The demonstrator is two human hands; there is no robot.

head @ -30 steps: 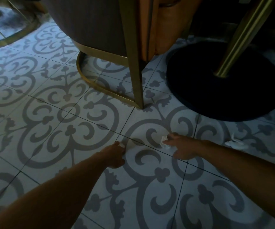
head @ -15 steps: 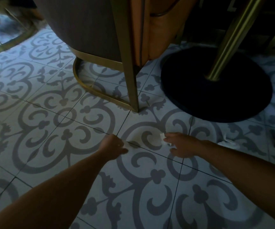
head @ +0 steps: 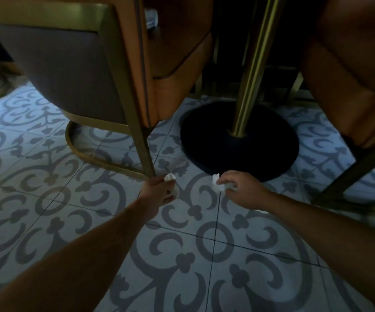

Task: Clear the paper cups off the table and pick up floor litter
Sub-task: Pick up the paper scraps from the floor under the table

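Two scraps of crumpled white paper are in the hands, low over the patterned floor [head: 87, 199] just in front of the black table base [head: 240, 140]. The left hand [head: 159, 191] is closed on one scrap [head: 170, 177], nearly touching the chair leg [head: 147, 158] to the left of the base; the right hand [head: 242, 188] is pinched on the other scrap [head: 218, 184], right at the base's near rim. The step looks like gathering floor litter, and doing it well means curling the fingers fully round each wad so no loose corner tears off or drops, then lifting straight up, clear of the chair leg and base. A pale sliver shows under the right wrist; whether it is more litter I cannot tell, so it is worth a look before rising. Neither wad has a clear long axis; the left one bunches upward out of the fist, while the right one hangs roughly upright from the fingertips, its free edge toward the chair leg.
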